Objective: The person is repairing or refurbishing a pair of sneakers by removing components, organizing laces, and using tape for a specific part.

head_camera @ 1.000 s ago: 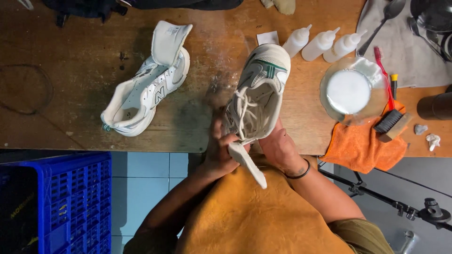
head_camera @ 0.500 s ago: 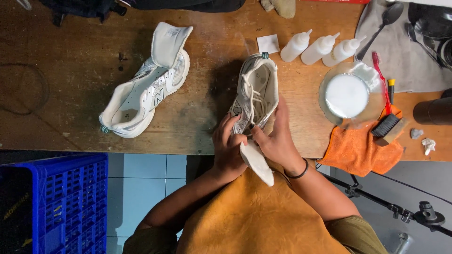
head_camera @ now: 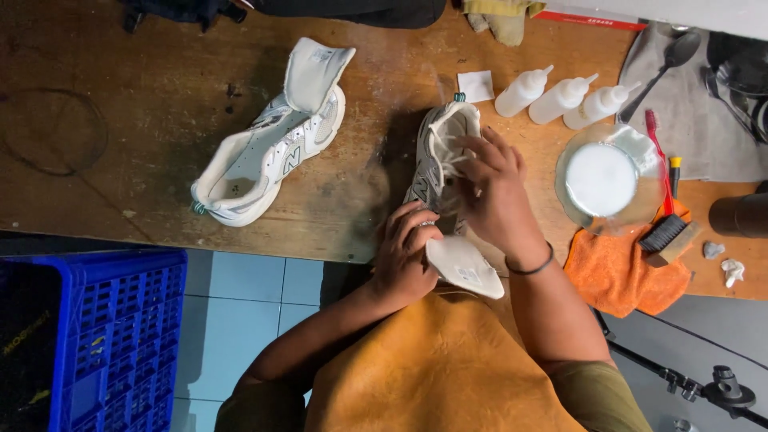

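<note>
A: What is the biggest thing here?

B: The wooden counter. Below its front edge, to the left, stands a blue crate on the tiled floor. The person wears an orange apron.

A: And the shoes?

B: I take the bowl of white liquid as landmark. The held shoe is left of the bowl, at the front edge of the counter, with its tongue pulled out over the edge toward the person. A second white shoe lies far left of the bowl, well apart from the first one.

A: What do the hands do?

B: The left hand is closed around the heel end of the held shoe. The right hand lies on top, fingers spread, touching the laces.

A: Smaller things?

B: An orange cloth is just below the bowl, with a brush on it. Three white squeeze bottles lie just above the bowl, and a spoon to their right.
</note>
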